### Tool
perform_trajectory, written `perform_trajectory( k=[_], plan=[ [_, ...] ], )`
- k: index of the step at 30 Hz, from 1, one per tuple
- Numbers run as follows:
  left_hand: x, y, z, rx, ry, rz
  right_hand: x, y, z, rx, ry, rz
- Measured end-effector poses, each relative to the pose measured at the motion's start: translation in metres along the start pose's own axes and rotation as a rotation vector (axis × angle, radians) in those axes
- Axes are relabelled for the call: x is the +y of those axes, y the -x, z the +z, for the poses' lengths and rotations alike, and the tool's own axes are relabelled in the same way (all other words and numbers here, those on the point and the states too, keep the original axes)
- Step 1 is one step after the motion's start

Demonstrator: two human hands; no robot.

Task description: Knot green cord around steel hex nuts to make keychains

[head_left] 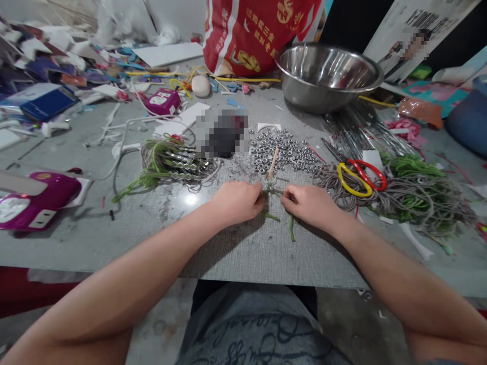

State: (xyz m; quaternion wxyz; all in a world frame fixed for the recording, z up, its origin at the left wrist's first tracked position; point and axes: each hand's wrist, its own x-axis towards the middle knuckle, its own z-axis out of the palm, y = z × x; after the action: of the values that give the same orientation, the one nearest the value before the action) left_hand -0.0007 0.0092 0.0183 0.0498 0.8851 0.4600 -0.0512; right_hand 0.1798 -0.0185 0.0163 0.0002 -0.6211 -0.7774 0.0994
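The person's left hand (240, 202) and right hand (309, 204) are facing each other low over a grey, streaked tabletop (228, 258), their fingertips nearly meeting. Between them a thin grey-and-green braided cord (271, 191) is lying in the narrow gap. The left hand is closing thumb and curled fingers on the cord's left side, though the fingers are partly hiding the exact contact. The right hand is pinching the cord's right side between thumb and forefinger, with the other fingers folding inward. Two loose green cord ends (292, 229) are showing on the near side of the grip, one running below the left fingertips, the other pointing toward the table's front edge below the right ones.

Just beyond the grip, a slim pale wooden stick (274, 161) is leaning away from the cord, its near end sitting by the small knotted part. Its far end is reaching into a spread of small round silver metal rings (292, 152). A bundle of green and grey cords strung with silver metal pieces (171, 161) is resting beyond the left hand. Near the right hand, scissors with red and yellow handles (355, 178) are lying on a tangled heap of grey and green cords (422, 197).
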Motion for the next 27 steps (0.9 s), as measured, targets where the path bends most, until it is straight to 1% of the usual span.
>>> perform_trajectory(
  k=[4, 9, 14, 17, 22, 27],
  plan=[
    [-0.0007, 0.0008, -0.0006, -0.011, -0.014, -0.046, 0.0027, 0.0003, -0.0037, -0.028, 0.041, 0.060],
    [0.0001, 0.0028, -0.0034, -0.030, -0.014, -0.054, 0.0040, 0.0011, -0.0064, -0.037, 0.088, 0.076],
    [-0.0002, 0.0048, -0.0038, -0.030, -0.025, -0.085, 0.0039, 0.0034, -0.0066, 0.000, 0.147, 0.083],
    [-0.0007, 0.0045, -0.0020, -0.013, -0.031, -0.072, 0.0039, 0.0039, -0.0059, 0.021, 0.171, 0.082],
    [-0.0004, 0.0024, 0.0013, 0.001, 0.007, -0.019, 0.0030, 0.0034, -0.0047, 0.003, 0.112, 0.022],
    [-0.0008, 0.0021, -0.0010, -0.019, 0.027, 0.029, 0.0003, 0.0051, -0.0070, -0.048, 0.041, -0.042]
  ],
)
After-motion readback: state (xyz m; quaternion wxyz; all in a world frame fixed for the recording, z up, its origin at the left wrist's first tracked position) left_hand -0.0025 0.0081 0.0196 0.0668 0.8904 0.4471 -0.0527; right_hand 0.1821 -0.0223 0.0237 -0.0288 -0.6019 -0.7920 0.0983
